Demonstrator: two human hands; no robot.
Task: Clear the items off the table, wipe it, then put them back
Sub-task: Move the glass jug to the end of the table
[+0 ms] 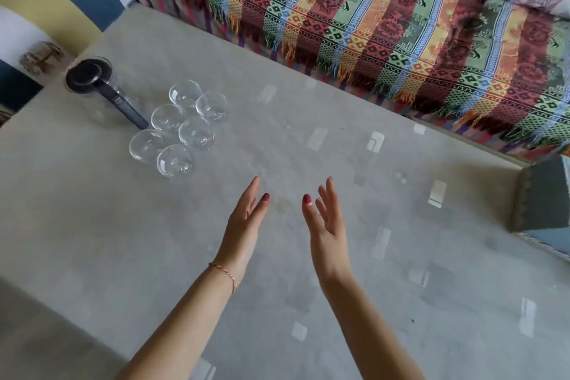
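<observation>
So the table is a pale grey glossy top w/ window reflections all over it. Far left corner has the stuff: six clear glasses bunched in a tight cluster, touching or nearly so, and just beside them a glass jug w/ a dark lid and dark handle pointing toward the glasses. Jug body is see-through so its outline is hard to make out against the top.

Both hands hover over the middle of the table, well apart from the glasses. Left hand has fingers straight and together, thumb out, palm facing inward, holding nothing; thin braided bracelet on that wrist. Right hand mirrors it, fingers straight and slightly fanned, palm facing the left one, also holding nothing. Red nail polish on both. Forearms come up from the bottom edge, elbows cut off.

Behind the table there's a sofa w/ a striped patterned throw, fringe hanging by the table edge. Right edge has a grey box-ish thing, cut off, can't tell what it is. Top left there's blue/yellow fabric, blurry.
</observation>
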